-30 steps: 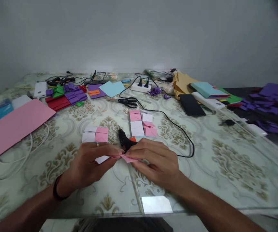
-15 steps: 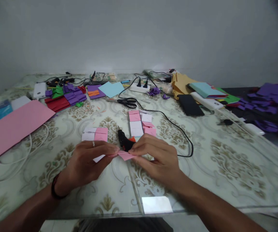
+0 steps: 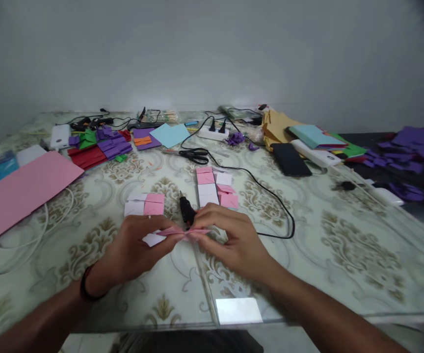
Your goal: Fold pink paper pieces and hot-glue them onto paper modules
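Between my two hands is a small folded piece of pink paper (image 3: 171, 230), held just above the table. My left hand (image 3: 140, 242) pinches its left side with thumb and forefinger. The fingertips of my right hand (image 3: 230, 235) close on its right side, so part of the paper is hidden. Just beyond my fingers lies a black glue gun (image 3: 186, 211), its nozzle pointing away from me. Pink and white folded squares (image 3: 154, 203) lie past my left hand. More folded paper pieces (image 3: 207, 192) lie beyond my right hand.
Black scissors (image 3: 194, 156) and a white power strip (image 3: 214, 132) lie farther back. A black cord (image 3: 267, 189) loops at the right. Pink card (image 3: 31, 191) covers the left side. A dark phone (image 3: 291, 159) lies by stacked coloured paper (image 3: 315, 136) at the right.
My right hand has moved left, and its fingertips now meet those of my left hand at the middle of the pink paper. The paper has turned and lies flatter between them.
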### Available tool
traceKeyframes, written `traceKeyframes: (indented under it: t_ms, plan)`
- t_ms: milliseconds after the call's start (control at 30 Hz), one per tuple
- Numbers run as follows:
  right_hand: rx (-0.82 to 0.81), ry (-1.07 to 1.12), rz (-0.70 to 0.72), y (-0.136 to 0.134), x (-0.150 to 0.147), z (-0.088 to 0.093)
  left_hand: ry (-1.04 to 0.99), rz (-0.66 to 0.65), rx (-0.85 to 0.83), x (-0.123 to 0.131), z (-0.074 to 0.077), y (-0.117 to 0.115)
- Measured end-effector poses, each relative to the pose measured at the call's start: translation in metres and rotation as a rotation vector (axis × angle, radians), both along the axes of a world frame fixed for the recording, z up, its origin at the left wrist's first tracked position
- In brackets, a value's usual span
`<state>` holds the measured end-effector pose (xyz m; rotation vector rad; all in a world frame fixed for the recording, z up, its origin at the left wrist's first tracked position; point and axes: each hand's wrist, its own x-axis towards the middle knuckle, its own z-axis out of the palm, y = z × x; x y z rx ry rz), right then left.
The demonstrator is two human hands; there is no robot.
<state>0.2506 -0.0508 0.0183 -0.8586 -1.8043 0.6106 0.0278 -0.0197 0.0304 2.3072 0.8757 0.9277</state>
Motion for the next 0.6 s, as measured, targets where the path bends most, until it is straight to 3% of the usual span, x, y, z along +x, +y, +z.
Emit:
traceKeyframes:
  t_ms: [100, 267, 467, 600]
  plan:
    - [-0.066, 0.018, 0.015, 0.0002, -0.0003, 0.0, -0.014, 0.009, -0.074, 0.0011, -0.0001, -0.0005]
    - [-0.137, 0.009, 0.053, -0.0009, -0.0026, -0.0011, -0.033, -0.048, -0.028, 0.0039, -0.0019, -0.0037]
    - [-0.091, 0.014, 0.1, -0.0012, -0.0038, -0.0046, -0.033, -0.161, -0.017, 0.0053, -0.0002, -0.0071]
    - [-0.062, 0.029, 0.093, 0.0011, 0.0005, -0.0033, -0.066, -0.144, -0.04, -0.0001, 0.0043, -0.0035]
